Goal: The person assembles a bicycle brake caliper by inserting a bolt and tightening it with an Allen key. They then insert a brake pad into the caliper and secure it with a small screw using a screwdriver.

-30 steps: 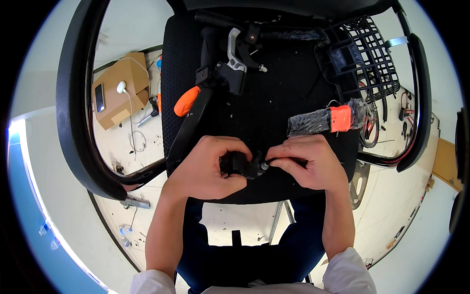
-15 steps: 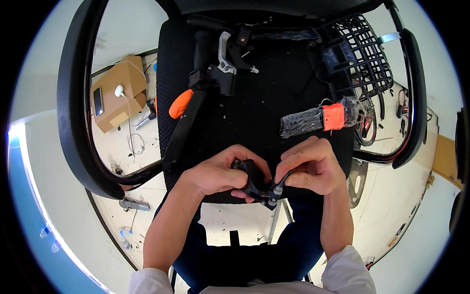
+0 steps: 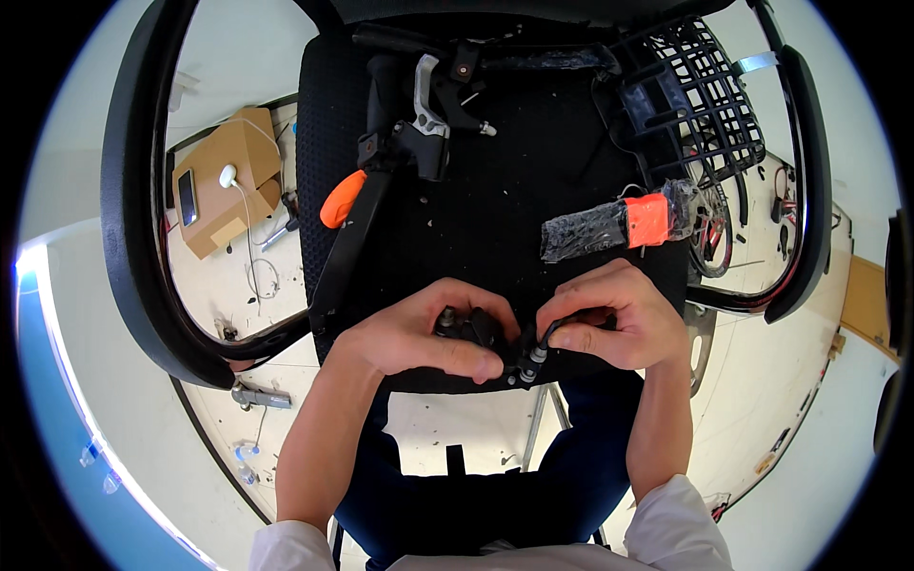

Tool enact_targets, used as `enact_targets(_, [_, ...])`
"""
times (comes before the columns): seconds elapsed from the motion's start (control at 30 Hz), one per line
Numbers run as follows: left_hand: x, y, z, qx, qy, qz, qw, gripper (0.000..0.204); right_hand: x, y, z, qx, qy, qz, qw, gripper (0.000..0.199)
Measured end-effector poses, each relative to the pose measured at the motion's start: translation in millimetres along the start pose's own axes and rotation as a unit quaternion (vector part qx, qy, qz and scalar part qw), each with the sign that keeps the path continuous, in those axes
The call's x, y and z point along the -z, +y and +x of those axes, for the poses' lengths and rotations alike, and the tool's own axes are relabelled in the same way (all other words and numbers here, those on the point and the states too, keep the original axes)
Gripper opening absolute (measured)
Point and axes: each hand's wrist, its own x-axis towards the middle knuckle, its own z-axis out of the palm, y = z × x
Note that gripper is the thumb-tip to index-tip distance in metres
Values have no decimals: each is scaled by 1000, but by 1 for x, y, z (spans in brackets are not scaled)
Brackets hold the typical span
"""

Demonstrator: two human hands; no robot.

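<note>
Both my hands meet over the front edge of a black chair seat [image 3: 514,190]. My left hand [image 3: 414,338] grips a small black metal part [image 3: 474,328] with silver bolts, thumb and fingers wrapped over it. My right hand [image 3: 614,319] pinches a thin black cable end with a silver ferrule [image 3: 535,357] against that part. Farther back on the seat lie a black handlebar with a silver brake lever [image 3: 430,90], an orange-tipped black bar [image 3: 345,233], and a black grip with an orange band [image 3: 614,224].
A black wire basket [image 3: 705,105] sits at the seat's back right. Curved black armrests [image 3: 133,209] frame both sides. On the floor to the left stands a cardboard box [image 3: 224,176] with a phone and a white cable. Bicycle parts lie on the floor at right.
My hands have shifted toward me and slightly down the seat. The right hand now pinches the cable end at the black part, and the part has turned in my left hand.
</note>
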Motion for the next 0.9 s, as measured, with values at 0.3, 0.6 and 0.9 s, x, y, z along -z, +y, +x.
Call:
enact_targets(0.3, [-16,19,-1,53,81,122,988,24,3,6,0,-16,8,-4,1000,15])
enact_targets(0.6, [-23,23,-8,3,184,292,938,22,-8,8,6,-23,55,-99,993,11])
enact_targets(0.9, [-39,2,-5,-156,383,512,753,27,-45,8,25,-40,240,-180,953,9])
